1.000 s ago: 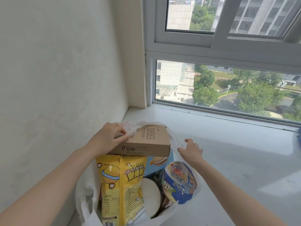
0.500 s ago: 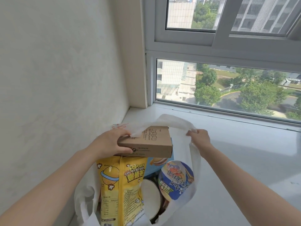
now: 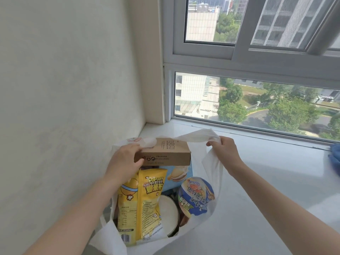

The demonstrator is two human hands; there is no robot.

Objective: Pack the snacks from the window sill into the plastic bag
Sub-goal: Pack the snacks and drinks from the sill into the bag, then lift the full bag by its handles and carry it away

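Head view: the plastic bag (image 3: 211, 162) at 6 o'clock already holds popcorn (image 3: 147, 203), a noodle cup (image 3: 196, 196) and more. The left hand (image 3: 123, 162) grips the brown box (image 3: 165, 153) at its mouth; the right hand (image 3: 225, 151) pinches a handle. The window sill (image 3: 257, 181) looks nearly cleared.

Single head-worn view, looking forward and down, close over window sill (image 3: 257, 181) corner, facing the window (image 3: 257, 100)
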